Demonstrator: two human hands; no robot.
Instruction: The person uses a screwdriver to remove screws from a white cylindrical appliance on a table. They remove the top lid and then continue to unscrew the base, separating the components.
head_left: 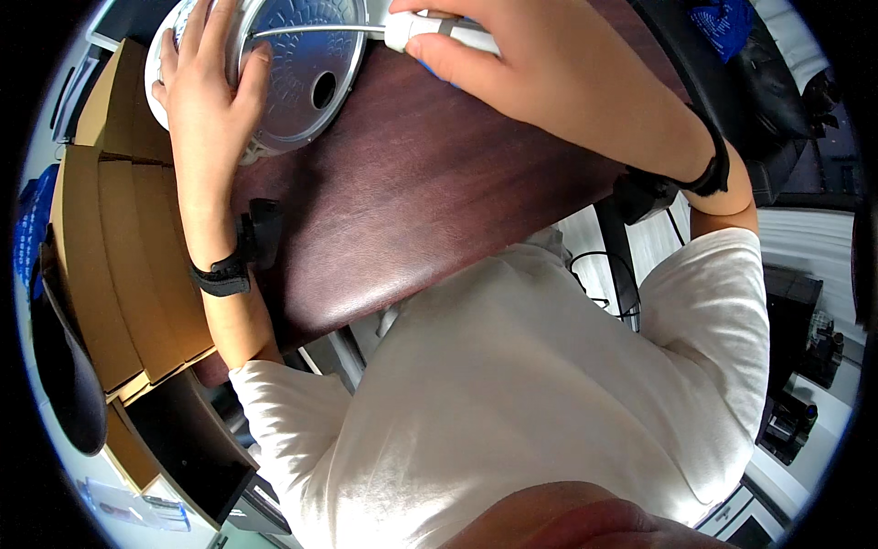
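At the top of the head view, a round silver metal plate [297, 114] with embossed marks and a dark oval hole lies in a white-rimmed round body. My left hand [206, 87] lies over its left side with the fingers spread, the thumb resting on the metal. My right hand [512, 55] is closed round the white handle of a screwdriver [416, 32]. The long thin shaft points left across the plate, its tip just above my left thumb. Whether the tip sits on a screw, I cannot tell. Part of the round body is cut off by the upper edge.
The round body stands on a dark reddish-brown wooden table [412, 192]. Cardboard boxes [133, 256] stand along its left side. A black chair [777, 91] is at the upper right. Black straps with small devices are on both my wrists.
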